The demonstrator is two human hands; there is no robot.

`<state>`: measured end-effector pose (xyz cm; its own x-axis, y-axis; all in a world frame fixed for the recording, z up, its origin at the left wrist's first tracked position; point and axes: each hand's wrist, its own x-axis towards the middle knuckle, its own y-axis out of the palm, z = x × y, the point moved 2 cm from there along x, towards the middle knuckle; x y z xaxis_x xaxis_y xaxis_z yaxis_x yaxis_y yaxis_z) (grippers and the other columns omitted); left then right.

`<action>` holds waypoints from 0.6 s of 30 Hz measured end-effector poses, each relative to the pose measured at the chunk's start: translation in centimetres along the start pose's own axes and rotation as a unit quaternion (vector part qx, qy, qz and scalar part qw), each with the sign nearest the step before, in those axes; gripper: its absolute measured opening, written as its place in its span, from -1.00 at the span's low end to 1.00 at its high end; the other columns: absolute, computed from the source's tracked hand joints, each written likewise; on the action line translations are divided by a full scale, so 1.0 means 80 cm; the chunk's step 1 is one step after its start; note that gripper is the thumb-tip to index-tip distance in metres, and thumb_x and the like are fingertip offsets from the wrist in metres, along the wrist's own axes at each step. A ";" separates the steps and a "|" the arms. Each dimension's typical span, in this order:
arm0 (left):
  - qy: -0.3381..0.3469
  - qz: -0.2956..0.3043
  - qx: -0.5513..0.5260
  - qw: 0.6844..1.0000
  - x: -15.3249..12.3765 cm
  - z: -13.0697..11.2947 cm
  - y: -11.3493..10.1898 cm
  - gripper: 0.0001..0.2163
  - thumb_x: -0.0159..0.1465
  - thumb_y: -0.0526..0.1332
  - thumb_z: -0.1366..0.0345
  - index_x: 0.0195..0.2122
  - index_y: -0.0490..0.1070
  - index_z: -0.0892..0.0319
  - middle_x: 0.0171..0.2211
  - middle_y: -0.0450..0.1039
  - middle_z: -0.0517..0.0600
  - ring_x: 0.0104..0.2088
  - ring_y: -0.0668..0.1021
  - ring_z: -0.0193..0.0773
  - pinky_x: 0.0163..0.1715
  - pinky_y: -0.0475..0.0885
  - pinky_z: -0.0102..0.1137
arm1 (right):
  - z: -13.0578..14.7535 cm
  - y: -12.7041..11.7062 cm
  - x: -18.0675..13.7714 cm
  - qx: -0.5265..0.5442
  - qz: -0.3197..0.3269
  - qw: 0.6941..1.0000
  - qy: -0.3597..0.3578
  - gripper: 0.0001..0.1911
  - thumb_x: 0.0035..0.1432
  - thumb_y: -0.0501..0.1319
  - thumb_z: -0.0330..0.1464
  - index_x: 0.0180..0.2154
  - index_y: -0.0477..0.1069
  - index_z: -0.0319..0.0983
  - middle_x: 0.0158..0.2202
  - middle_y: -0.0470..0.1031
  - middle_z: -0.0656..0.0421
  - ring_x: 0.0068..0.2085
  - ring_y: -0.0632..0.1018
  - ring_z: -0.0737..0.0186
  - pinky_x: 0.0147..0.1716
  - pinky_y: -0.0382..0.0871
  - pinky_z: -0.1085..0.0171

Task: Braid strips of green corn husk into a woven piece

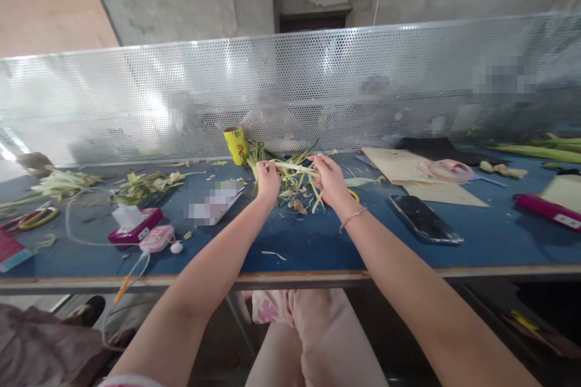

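A pale green plant strip (290, 167) is stretched level between my two hands, above the blue table. My left hand (269, 182) is closed round its left end. At the other end, my right hand (327, 178) pinches the strip with thumb and fingers. Loose leaves and cut plant bits (290, 193) lie behind and below the hands, with a small brown lump (299, 207) among them. A yellow loop, perhaps a scissors handle (354, 196), shows partly behind my right wrist.
On the blue table (308, 248) a phone (425, 219) lies to the right, near paper sheets (445, 192). Leftward are a tissue box (136, 227), a pink case with a cable (157, 238) and leaf piles (149, 186). A yellow roll (235, 145) stands before the perforated metal screen (190, 72).
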<state>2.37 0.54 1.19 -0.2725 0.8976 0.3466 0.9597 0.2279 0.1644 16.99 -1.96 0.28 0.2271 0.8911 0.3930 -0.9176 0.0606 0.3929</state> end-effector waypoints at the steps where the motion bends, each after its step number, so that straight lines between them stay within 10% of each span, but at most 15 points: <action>1: -0.014 0.004 -0.017 1.000 -0.001 -0.001 0.001 -0.89 0.31 -0.04 0.41 -0.36 0.04 0.09 -0.55 0.27 -0.20 -0.76 0.13 -0.51 -0.72 -0.01 -0.52 | 0.000 0.001 0.000 -0.001 0.002 1.000 0.000 -0.67 0.01 0.27 -0.08 -0.32 0.44 -0.20 -0.54 0.05 0.36 -0.69 0.00 0.60 -0.74 -0.22 0.39; 18: -0.103 -0.079 -0.111 0.985 0.008 -0.004 -0.009 -0.87 0.34 -0.07 0.39 -0.37 0.02 0.10 -0.51 0.26 -0.20 -0.77 0.06 -0.56 -0.74 -0.03 -0.51 | 0.001 0.000 0.000 -0.011 0.024 1.000 0.003 -0.70 0.03 0.25 -0.09 -0.31 0.42 -0.17 -0.50 0.11 0.33 -0.67 -0.01 0.58 -0.73 -0.22 0.38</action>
<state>1.50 0.81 1.55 -0.3752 0.9204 0.1097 0.8616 0.3026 0.4076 16.98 -1.98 0.37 0.1805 0.8961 0.4056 -0.9345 0.0276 0.3548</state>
